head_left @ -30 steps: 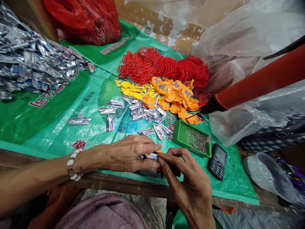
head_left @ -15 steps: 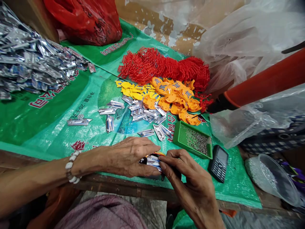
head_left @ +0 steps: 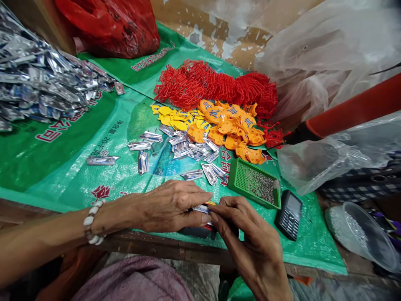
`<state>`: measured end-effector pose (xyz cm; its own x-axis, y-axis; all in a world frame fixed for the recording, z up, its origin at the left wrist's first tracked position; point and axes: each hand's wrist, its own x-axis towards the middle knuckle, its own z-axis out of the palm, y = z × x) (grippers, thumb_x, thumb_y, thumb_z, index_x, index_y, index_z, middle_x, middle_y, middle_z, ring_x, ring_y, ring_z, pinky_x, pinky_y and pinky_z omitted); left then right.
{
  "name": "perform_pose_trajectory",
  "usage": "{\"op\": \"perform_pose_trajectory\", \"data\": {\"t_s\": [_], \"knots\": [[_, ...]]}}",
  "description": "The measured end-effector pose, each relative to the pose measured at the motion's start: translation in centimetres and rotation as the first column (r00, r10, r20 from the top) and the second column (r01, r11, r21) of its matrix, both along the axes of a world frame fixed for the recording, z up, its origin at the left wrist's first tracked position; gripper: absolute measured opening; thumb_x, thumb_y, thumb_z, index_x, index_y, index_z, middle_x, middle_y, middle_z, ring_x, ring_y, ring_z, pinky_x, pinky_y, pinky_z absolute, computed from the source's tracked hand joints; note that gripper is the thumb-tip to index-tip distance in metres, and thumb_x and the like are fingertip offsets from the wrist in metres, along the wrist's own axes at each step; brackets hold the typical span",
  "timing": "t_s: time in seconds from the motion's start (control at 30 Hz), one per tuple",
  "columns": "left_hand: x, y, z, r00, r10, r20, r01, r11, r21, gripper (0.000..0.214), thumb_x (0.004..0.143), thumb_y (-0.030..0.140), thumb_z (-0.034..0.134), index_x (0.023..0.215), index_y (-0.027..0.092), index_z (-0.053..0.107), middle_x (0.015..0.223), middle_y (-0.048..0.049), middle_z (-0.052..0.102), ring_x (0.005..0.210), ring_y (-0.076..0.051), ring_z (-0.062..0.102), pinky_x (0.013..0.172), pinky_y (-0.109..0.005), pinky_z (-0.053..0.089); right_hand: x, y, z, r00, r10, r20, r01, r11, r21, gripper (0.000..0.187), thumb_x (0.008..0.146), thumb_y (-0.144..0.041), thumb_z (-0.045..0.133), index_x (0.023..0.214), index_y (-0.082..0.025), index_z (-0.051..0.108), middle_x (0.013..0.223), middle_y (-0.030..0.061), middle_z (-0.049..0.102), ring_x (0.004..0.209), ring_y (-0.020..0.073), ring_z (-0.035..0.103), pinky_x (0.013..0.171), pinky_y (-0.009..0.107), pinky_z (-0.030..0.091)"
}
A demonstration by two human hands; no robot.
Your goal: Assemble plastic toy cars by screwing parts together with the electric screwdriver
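While I am watching remotely, two hands are meeting over one silver piece (head_left: 201, 208) at the table's (head_left: 150, 243) near edge. The left hand (head_left: 171, 205) is holding it between thumb and forefinger; the right hand (head_left: 250, 234) is pinching its right end. They are hiding most of it and the dark object (head_left: 197, 232) beneath. One green basket (head_left: 238, 177) is holding small metal parts (head_left: 261, 184); one clear tub (head_left: 380, 251) is holding clear bits (head_left: 352, 223), individually indistinct.
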<state>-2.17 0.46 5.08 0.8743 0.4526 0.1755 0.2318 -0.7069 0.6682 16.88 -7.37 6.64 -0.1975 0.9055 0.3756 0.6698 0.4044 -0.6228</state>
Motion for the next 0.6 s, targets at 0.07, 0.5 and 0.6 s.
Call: {"op": "perform_pose_trajectory", "data": {"t_s": [0.07, 0.5, 0.6], "knots": [[0.0, 0.0, 0.3, 1.0, -0.009, -0.021, 0.009, 1.0, -0.013, 0.038, 0.104, 0.04, 0.041, 0.111, 0.011, 0.064, 0.103, -0.0109, 0.071, 0.095, -0.022, 0.066, 0.084, -0.031, 0.05, 0.0, 0.1, 0.1, 0.998, 0.009, -0.058, -0.012, 0.999, -0.046, 0.018, 0.087, -0.007, 0.063, 0.097, -0.02, 0.071, 0.082, 0.0015, 0.062, 0.077, 0.009, 0.061, 0.066, 0.018, 0.052], [0.1, 0.2, -0.4, 1.0, -0.002, 0.005, 0.003, 0.998, -0.067, 0.036, 0.104, 0.037, 0.04, 0.119, 0.014, 0.063, 0.117, -0.0102, 0.069, 0.108, -0.023, 0.064, 0.095, -0.034, 0.049, 0.6, -1.9, -1.1, 0.892, -0.226, -0.391, 0.121, 0.954, -0.276, 0.019, 0.082, -0.017, 0.072, 0.097, -0.028, 0.073, 0.097, 0.0035, 0.068, 0.094, 0.0161, 0.065, 0.078, 0.028, 0.055], [0.2, 0.3, -0.2, 0.999, 0.024, -0.025, -0.027, 0.994, -0.106, 0.034, 0.103, 0.036, 0.045, 0.122, 0.015, 0.062, 0.121, -0.0085, 0.069, 0.113, -0.023, 0.063, 0.098, -0.034, 0.047, 0.2, -1.8, -1.2, 0.87, -0.248, -0.425, 0.135, 0.951, -0.279, 0.017, 0.082, -0.018, 0.071, 0.094, -0.029, 0.073, 0.097, 0.0009, 0.067, 0.095, 0.0136, 0.064, 0.08, 0.025, 0.053]]}}
